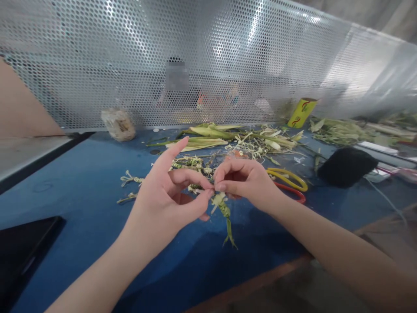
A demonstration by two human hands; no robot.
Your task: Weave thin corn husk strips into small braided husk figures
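Note:
Both my hands meet over the blue table [81, 187], pinching a small woven green leaf figure [224, 211] whose tail hangs down between them. My left hand [169, 191] grips its top between thumb and middle finger, with the index finger stretched out. My right hand [244, 180] is curled, its thumb and fingertips closed on the same top end. Several finished woven leaf pieces [130, 179] lie on the table just beyond my hands.
A heap of long green leaves and trimmings [228, 137] lies at the back. Yellow and red handled scissors [289, 180] rest right of my right hand. Also there: a black bundle [345, 167], a yellow tube [302, 113], a perforated metal screen [208, 56], and a dark tablet [22, 248] at the left.

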